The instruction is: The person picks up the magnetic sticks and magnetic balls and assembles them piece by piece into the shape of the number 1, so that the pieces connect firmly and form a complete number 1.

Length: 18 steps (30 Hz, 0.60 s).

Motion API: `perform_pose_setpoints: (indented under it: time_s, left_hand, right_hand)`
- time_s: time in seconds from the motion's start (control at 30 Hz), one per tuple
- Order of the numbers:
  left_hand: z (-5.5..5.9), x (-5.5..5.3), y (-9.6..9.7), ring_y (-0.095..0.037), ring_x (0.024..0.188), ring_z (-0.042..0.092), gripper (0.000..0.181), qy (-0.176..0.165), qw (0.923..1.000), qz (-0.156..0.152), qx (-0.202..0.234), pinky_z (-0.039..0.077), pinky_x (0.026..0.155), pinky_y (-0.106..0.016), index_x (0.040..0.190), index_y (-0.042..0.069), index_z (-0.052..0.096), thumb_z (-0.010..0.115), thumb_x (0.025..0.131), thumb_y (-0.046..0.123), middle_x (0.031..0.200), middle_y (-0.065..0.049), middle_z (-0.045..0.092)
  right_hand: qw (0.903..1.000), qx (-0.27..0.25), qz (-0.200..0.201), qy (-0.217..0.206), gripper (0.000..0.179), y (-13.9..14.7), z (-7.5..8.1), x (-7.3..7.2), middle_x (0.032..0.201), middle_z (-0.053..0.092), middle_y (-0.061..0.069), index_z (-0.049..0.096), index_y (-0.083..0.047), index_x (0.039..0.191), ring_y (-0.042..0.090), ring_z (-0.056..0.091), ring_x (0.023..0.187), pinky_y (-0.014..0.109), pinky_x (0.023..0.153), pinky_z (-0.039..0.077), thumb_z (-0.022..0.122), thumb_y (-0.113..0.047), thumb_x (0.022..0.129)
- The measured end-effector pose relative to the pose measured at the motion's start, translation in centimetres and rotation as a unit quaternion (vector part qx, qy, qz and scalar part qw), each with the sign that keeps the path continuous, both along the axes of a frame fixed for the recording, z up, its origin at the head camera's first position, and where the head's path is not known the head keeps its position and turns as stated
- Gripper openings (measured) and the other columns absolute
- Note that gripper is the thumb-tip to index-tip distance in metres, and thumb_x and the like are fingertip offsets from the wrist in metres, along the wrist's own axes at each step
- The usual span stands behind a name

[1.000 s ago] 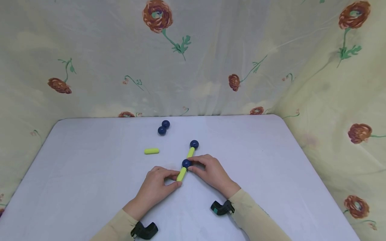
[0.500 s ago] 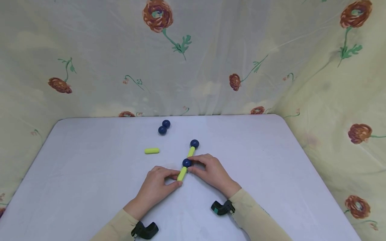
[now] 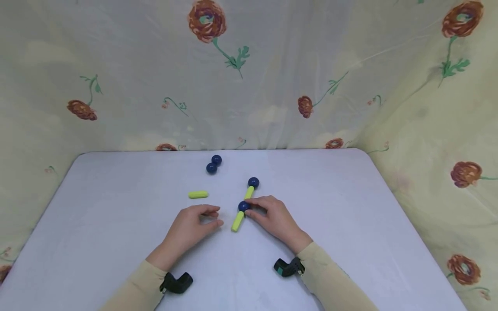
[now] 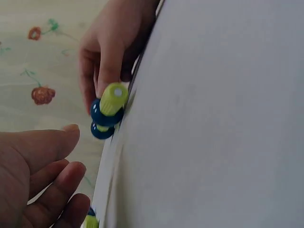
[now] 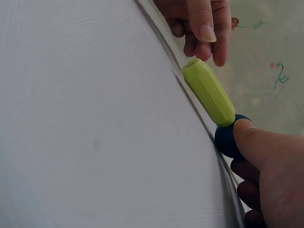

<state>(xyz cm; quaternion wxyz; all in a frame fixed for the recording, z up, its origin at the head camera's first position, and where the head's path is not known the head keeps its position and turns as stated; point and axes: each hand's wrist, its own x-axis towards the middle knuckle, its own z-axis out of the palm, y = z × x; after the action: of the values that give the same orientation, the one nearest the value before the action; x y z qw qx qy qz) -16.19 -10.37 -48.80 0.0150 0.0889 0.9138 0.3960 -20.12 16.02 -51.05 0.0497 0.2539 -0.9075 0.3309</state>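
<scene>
Four joined pieces lie in one line at the middle of the table (image 3: 330, 185), slanting from far right to near left: dark blue far ball (image 3: 253, 182), yellow-green far rod (image 3: 249, 192), dark blue middle ball (image 3: 244, 206), yellow-green near rod (image 3: 237, 221). Right hand (image 3: 275, 218) grasps the middle ball between thumb and fingers, from the right. Left hand (image 3: 187, 226) is released: empty, fingers loosely bent, just left of the near rod and apart from it. Risk, my judgement: the near rod has no finger on it, so a twist or quick lift of the middle ball could swing it out of line or break the joint; how firmly the joints hold, cannot tell. A left-hand brush against its free end might do the same. Farther out, left: loose rod (image 3: 198, 194), lying crosswise. Beyond it, near the far edge, two loose balls (image 3: 212, 168), apparently touching; a bump could set them rolling. Behind: flowered curtain (image 3: 264, 65).
</scene>
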Motion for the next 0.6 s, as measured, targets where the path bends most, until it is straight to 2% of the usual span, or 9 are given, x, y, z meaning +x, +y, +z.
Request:
perform_pose_setpoints:
  time_s: [0.1, 0.2, 0.4, 0.6]
  left_hand:
    - [0.7, -0.8, -1.1, -0.018, 0.105, 0.063, 0.038, 0.002, 0.9996, 0.027, 0.0, 0.047, 0.093, -0.043, 0.118, 0.017, 0.072, 0.081, 0.084, 0.033, 0.101, 0.009, 0.072]
    - [1.4, -1.8, -2.2, -0.02, 0.106, 0.063, 0.038, 0.009, 0.9991, 0.041, 0.007, 0.047, 0.092, -0.043, 0.12, 0.017, 0.071, 0.079, 0.085, 0.032, 0.101, 0.006, 0.072]
    - [2.1, -4.2, -3.7, -0.022, 0.104, 0.063, 0.038, 0.029, 0.9986, 0.043, 0.003, 0.046, 0.09, -0.044, 0.122, 0.014, 0.07, 0.077, 0.088, 0.03, 0.102, 0.002, 0.072]
    - [2.3, -6.5, -4.1, -0.024, 0.107, 0.061, 0.04, 0.007, 0.9989, 0.045, -0.009, 0.045, 0.092, -0.045, 0.125, 0.013, 0.068, 0.074, 0.089, 0.03, 0.11, -0.001, 0.07]
  right_hand:
    - [1.0, -0.005, -0.001, 0.005, 0.034, 0.1, -0.1, -0.2, 0.117, 0.068, -0.009, 0.07, -0.024, 0.125, 0.007, 0.06, 0.109, 0.03, 0.091, 0.048, 0.071, -0.035, 0.092]
    - [0.9999, -0.01, -0.003, 0.008, 0.034, 0.1, -0.2, -0.3, 0.116, 0.069, -0.009, 0.07, -0.023, 0.125, 0.007, 0.06, 0.108, 0.03, 0.091, 0.048, 0.072, -0.034, 0.092]
    - [0.9999, -0.006, -0.007, 0.005, 0.035, -0.1, -0.2, -0.7, 0.116, 0.069, -0.009, 0.069, -0.024, 0.127, 0.008, 0.059, 0.107, 0.03, 0.09, 0.048, 0.07, -0.036, 0.093]
    - [0.9999, -0.002, -0.014, -0.006, 0.037, -0.3, 0.0, -0.7, 0.117, 0.068, -0.006, 0.068, -0.023, 0.129, 0.01, 0.059, 0.108, 0.032, 0.092, 0.048, 0.067, -0.038, 0.095]
